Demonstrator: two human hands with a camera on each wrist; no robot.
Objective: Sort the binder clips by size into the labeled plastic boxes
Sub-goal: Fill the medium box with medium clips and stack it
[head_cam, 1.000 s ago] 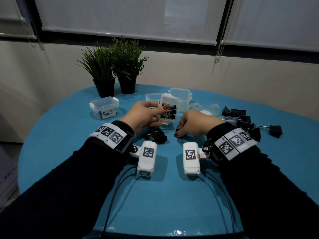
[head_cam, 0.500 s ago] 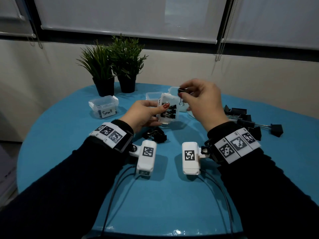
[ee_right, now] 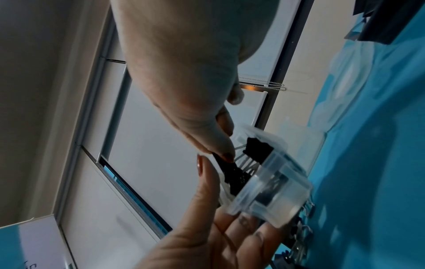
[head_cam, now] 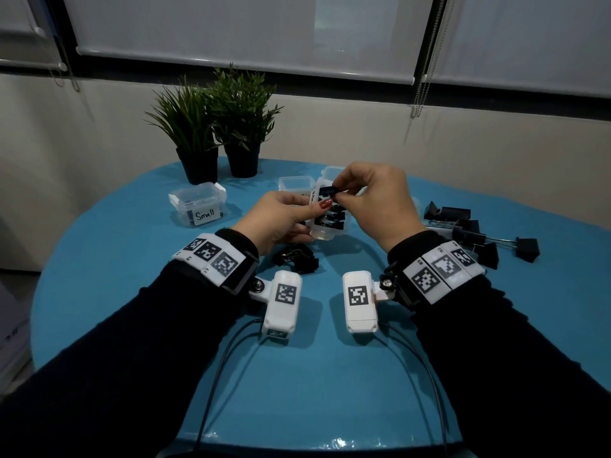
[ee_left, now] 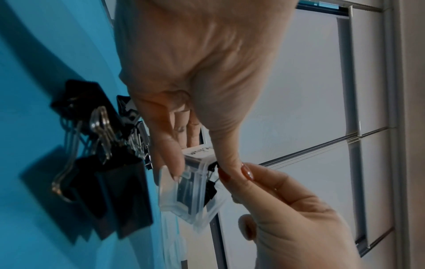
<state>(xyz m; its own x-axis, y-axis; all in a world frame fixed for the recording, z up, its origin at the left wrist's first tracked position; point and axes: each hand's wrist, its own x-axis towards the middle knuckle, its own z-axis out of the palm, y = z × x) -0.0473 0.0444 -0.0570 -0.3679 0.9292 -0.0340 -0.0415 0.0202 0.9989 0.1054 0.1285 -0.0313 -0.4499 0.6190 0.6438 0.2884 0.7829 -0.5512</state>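
My left hand [head_cam: 297,217] grips a small clear plastic box [head_cam: 325,231], tilted with its mouth toward my right hand. Several black binder clips lie inside it. Its white label [ee_left: 199,151] is too skewed to read. My right hand [head_cam: 341,190] pinches a black binder clip [head_cam: 327,192] between thumb and fingers at the box's mouth. In the right wrist view the pinched clip [ee_right: 232,172] sits partly inside the box [ee_right: 271,196]. A clear box labeled "Small" [head_cam: 198,206] stands at the left.
A loose pile of black clips [head_cam: 297,257] lies under my left wrist. Larger clips [head_cam: 469,233] are scattered to the right. Two more clear boxes [head_cam: 296,185] stand behind my hands, and two potted plants [head_cam: 215,127] at the table's far edge.
My right hand rose from the table with a clip and carried it to the mouth of the box. My left hand kept holding the tilted box in place.
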